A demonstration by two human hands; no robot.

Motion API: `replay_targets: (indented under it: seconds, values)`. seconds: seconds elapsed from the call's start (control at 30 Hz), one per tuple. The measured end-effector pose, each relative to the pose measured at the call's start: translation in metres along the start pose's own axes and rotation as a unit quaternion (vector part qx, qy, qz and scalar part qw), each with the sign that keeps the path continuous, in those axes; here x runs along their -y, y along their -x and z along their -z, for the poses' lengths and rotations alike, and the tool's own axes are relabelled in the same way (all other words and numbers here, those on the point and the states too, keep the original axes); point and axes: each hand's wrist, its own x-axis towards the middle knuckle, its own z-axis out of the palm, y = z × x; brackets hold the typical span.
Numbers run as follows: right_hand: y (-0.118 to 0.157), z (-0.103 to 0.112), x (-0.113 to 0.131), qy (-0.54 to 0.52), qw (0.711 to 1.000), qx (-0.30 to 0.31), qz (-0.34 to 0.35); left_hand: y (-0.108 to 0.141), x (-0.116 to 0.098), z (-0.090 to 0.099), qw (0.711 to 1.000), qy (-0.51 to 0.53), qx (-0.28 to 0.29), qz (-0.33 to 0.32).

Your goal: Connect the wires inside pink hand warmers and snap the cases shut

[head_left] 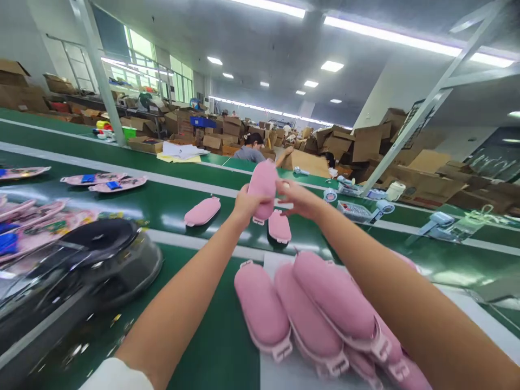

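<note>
My left hand (pixel 246 205) is closed around a pink oval case (pixel 263 181), which it holds upright above the green work surface. Just right of that case is my right hand (pixel 298 197), its fingers parted and slightly curled; whether a fingertip touches the case I cannot tell. Two more pink cases lie beyond my hands, one pink case to the left (pixel 202 212) and one below the held one (pixel 279 227). Under my right forearm, a pile of pink cases (pixel 325 303) with pale end loops rests on a white sheet (pixel 270 374).
A black machine-like object with a round top (pixel 105 238) stands at left. Past it lie open pink shells (pixel 32 227) with blue parts. Light-blue handheld devices (pixel 441 222) sit at right. Metal posts (pixel 101 81) rise from the bench. A co-worker (pixel 252 149) and cardboard boxes (pixel 371 141) are behind.
</note>
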Motion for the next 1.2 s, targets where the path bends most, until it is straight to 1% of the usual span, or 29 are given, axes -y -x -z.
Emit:
replay_targets:
  seconds: [0.03, 0.07, 0.1, 0.13, 0.17, 0.2, 0.23, 0.27, 0.3, 0.33, 0.37, 0.4, 0.47, 0.5, 0.57, 0.6, 0.67, 0.7, 0.77, 0.8, 0.83, 0.9, 0.97, 1.0, 1.03, 1.07, 1.1, 1.17, 1.2]
  values:
    - [0.022, -0.007, 0.008, -0.023, 0.999, 0.02, 0.031, 0.017, -0.008, 0.007, 1.0, -0.019, -0.014, -0.004]
    - [0.047, -0.015, 0.012, -0.043, 0.997, 0.034, 0.06, 0.039, -0.016, 0.016, 0.999, -0.028, -0.016, -0.014]
    - [0.074, -0.025, 0.012, -0.064, 0.993, 0.038, 0.095, 0.063, -0.024, 0.027, 0.999, -0.027, -0.003, -0.025]
    - [0.103, -0.036, 0.008, -0.093, 0.985, 0.035, 0.144, 0.09, -0.03, 0.04, 0.999, -0.021, 0.018, -0.041]
    - [0.132, -0.049, -0.002, -0.115, 0.976, 0.032, 0.182, 0.119, -0.034, 0.054, 0.994, 0.017, 0.082, -0.066]
    - [0.161, -0.063, -0.016, -0.125, 0.969, 0.038, 0.209, 0.148, -0.034, 0.069, 0.985, 0.059, 0.153, -0.053]
    - [0.188, -0.078, -0.033, -0.13, 0.963, 0.065, 0.228, 0.176, -0.029, 0.082, 0.974, 0.102, 0.203, -0.001]
    - [0.211, -0.094, -0.053, -0.13, 0.962, 0.092, 0.221, 0.201, -0.018, 0.094, 0.963, 0.138, 0.226, 0.052]
    - [0.231, -0.11, -0.075, -0.123, 0.969, 0.085, 0.197, 0.224, -0.004, 0.103, 0.963, 0.157, 0.201, 0.091]
    - [0.247, -0.124, -0.096, -0.115, 0.979, 0.054, 0.161, 0.242, 0.014, 0.109, 0.961, 0.18, 0.162, 0.132]
    - [0.259, -0.137, -0.115, -0.11, 0.985, 0.05, 0.119, 0.257, 0.031, 0.112, 0.955, 0.205, 0.135, 0.169]
    - [0.268, -0.146, -0.131, -0.114, 0.987, 0.062, 0.09, 0.267, 0.047, 0.113, 0.949, 0.221, 0.115, 0.196]
    - [0.276, -0.156, -0.152, -0.124, 0.988, 0.084, 0.043, 0.279, 0.071, 0.112, 0.936, 0.248, 0.092, 0.231]
    - [0.278, -0.157, -0.156, -0.134, 0.987, 0.09, 0.027, 0.282, 0.077, 0.112, 0.931, 0.258, 0.086, 0.243]
    - [0.277, -0.15, -0.158, -0.164, 0.983, 0.081, 0.01, 0.282, 0.08, 0.112, 0.914, 0.284, 0.084, 0.278]
    - [0.275, -0.144, -0.158, -0.183, 0.98, 0.072, 0.011, 0.28, 0.079, 0.114, 0.9, 0.3, 0.089, 0.305]
    - [0.271, -0.131, -0.157, -0.2, 0.978, 0.054, 0.028, 0.276, 0.075, 0.117, 0.866, 0.336, 0.1, 0.358]
    - [0.27, -0.124, -0.158, -0.185, 0.981, 0.036, 0.039, 0.273, 0.074, 0.118, 0.852, 0.352, 0.099, 0.375]
    - [0.267, -0.115, -0.166, -0.096, 0.994, -0.033, 0.051, 0.27, 0.074, 0.118, 0.837, 0.37, 0.077, 0.395]
    - [0.266, -0.111, -0.172, -0.031, 0.995, -0.077, 0.058, 0.269, 0.074, 0.118, 0.836, 0.371, 0.058, 0.401]
    - [0.265, -0.11, -0.178, 0.039, 0.99, -0.117, 0.073, 0.268, 0.075, 0.117, 0.835, 0.369, 0.037, 0.406]
    - [0.263, -0.108, -0.187, 0.174, 0.96, -0.179, 0.127, 0.268, 0.075, 0.115, 0.832, 0.363, 0.002, 0.421]
    - [0.26, -0.107, -0.19, 0.274, 0.917, -0.213, 0.198, 0.27, 0.075, 0.115, 0.827, 0.363, -0.022, 0.429]
    - [0.258, -0.106, -0.188, 0.306, 0.899, -0.212, 0.233, 0.271, 0.074, 0.115, 0.824, 0.365, -0.027, 0.433]
    - [0.257, -0.105, -0.184, 0.326, 0.887, -0.193, 0.266, 0.272, 0.074, 0.116, 0.82, 0.367, -0.029, 0.439]
    - [0.255, -0.103, -0.179, 0.339, 0.882, -0.149, 0.29, 0.273, 0.074, 0.117, 0.816, 0.368, -0.029, 0.444]
    - [0.254, -0.101, -0.174, 0.35, 0.882, -0.087, 0.303, 0.274, 0.075, 0.118, 0.813, 0.369, -0.028, 0.45]
    - [0.252, -0.098, -0.167, 0.381, 0.874, 0.035, 0.301, 0.276, 0.079, 0.121, 0.807, 0.372, -0.024, 0.458]
    - [0.252, -0.098, -0.166, 0.401, 0.865, 0.066, 0.294, 0.277, 0.082, 0.123, 0.805, 0.377, -0.023, 0.457]
